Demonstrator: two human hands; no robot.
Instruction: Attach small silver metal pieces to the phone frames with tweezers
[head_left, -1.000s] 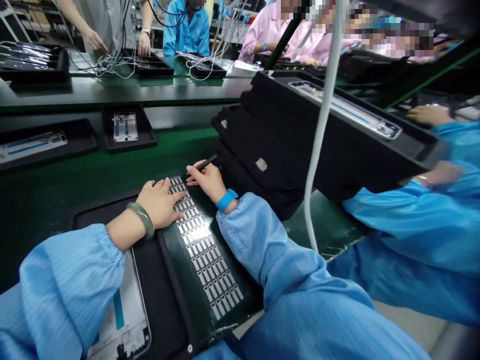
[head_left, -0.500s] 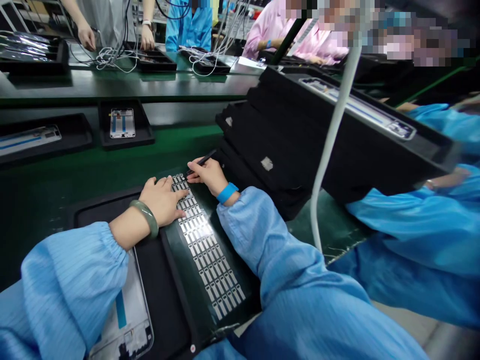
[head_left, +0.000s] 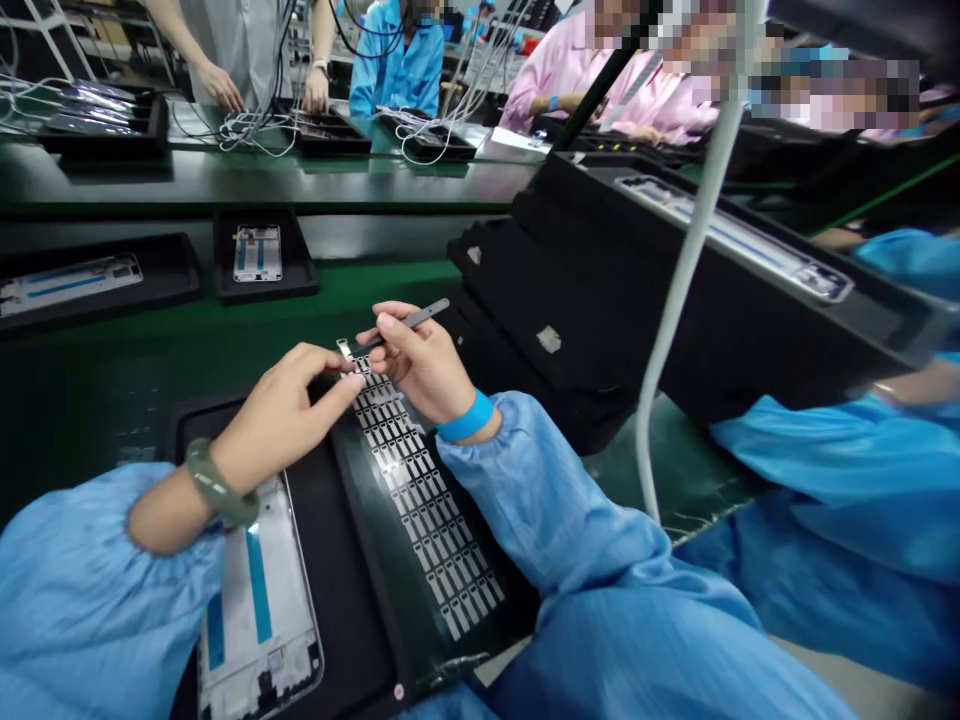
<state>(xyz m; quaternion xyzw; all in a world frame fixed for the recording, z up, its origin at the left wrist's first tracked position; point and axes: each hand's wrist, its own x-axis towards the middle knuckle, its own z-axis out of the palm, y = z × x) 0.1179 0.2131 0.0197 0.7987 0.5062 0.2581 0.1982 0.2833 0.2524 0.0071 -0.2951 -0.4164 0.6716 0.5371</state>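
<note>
A sheet of small silver stickers in rows lies on the green mat beside a black tray. My right hand is closed around dark grey tweezers, whose tip points at the sheet's far end. One small silver sticker stands out there, close to the tip. My left hand meets it from the other side, thumb and forefinger drawn together at the sticker; what lies between the fingertips is hidden. Under my left forearm, a silver phone frame with blue strips rests in the black tray.
Two more black trays with phone frames sit beyond my hands. Stacked black trays rise at the right, behind a pale hose. A co-worker's blue sleeve is close on the right. Other people work across the bench among cables.
My left hand has lifted from lying flat on the sheet, its fingers now drawn together at the far end. The tweezers have swung up, and a small sticker stands out at their tip.
</note>
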